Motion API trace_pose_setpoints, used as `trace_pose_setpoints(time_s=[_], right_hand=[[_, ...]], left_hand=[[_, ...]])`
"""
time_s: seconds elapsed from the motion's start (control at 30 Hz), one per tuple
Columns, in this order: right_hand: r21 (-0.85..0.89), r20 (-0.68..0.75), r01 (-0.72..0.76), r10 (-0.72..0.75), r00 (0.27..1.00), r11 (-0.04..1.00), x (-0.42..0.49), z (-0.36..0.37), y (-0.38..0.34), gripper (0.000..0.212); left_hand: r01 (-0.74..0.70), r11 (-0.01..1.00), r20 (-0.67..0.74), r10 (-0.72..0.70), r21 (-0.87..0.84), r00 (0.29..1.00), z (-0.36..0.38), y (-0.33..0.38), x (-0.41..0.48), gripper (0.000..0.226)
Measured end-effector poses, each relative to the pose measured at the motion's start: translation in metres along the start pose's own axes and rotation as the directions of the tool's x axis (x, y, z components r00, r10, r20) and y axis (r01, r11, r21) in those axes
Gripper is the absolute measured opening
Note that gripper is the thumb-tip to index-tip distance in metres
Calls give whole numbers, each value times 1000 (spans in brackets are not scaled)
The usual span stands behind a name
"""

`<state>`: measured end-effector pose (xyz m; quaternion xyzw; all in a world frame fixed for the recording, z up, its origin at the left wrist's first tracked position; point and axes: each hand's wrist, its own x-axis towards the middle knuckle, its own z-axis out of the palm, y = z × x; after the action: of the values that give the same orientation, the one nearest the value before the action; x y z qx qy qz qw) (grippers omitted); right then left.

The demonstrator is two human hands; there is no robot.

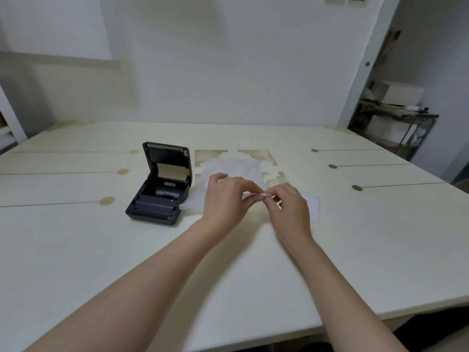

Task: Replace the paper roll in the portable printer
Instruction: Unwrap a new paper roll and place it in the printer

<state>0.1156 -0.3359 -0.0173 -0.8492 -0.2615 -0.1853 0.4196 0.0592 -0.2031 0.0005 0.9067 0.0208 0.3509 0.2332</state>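
Observation:
The dark portable printer point(158, 189) sits on the table left of centre with its lid standing open; the paper bay looks empty. To its right my left hand point(225, 196) and my right hand point(289, 204) meet above the table, both pinching a small white piece of paper point(255, 196) between their fingertips. A white paper roll point(312, 204) lies partly hidden behind my right hand. Crumpled white paper or wrapping point(236, 168) lies behind my hands, and a strip of it reaches the printer's right side.
The cream table point(228, 262) has cut-out slots and round holes across its far half. A white wall stands behind it. A metal rack point(396, 118) with boxes is at the far right, beyond the table's corner.

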Motion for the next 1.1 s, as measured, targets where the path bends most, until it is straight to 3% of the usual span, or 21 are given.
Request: trace_pose_setpoints(time_s=[0.17, 0.27, 0.4, 0.53, 0.73, 0.83, 1.0, 1.1], right_hand=[[-70, 36, 8, -6, 999, 998, 1, -1, 2, 11], [-99, -28, -18, 15, 1000, 995, 0, -1, 2, 10], [-63, -137, -209, 199, 970, 976, 1, 2, 7, 10], [54, -199, -420, 422, 885, 906, 3, 0, 17, 12], [106, -245, -522, 531, 811, 846, 8, 6, 16, 18], [87, -194, -525, 531, 825, 847, 14, 9, 11, 26], [327, -140, -383, 445, 885, 864, 23, -3, 0, 36], [191, -28, -438, 451, 892, 878, 40, -7, -1, 30]], left_hand=[[-89, 990, 5, 89, 110, 996, 9, 0, 1, 12], [-71, 965, 7, 72, 251, 997, 13, -2, -1, 10], [47, 939, -6, -48, 339, 999, 4, -19, -10, 11], [180, 899, -37, -180, 399, 983, -23, -39, -18, 15], [293, 827, 0, -335, 480, 942, -43, -32, -21, 25], [342, 850, 80, -404, 401, 911, -43, -26, -18, 28], [487, 873, 185, -483, 26, 856, -33, -33, 3, 39], [614, 784, 232, -582, -93, 779, -17, -45, 27, 56]])
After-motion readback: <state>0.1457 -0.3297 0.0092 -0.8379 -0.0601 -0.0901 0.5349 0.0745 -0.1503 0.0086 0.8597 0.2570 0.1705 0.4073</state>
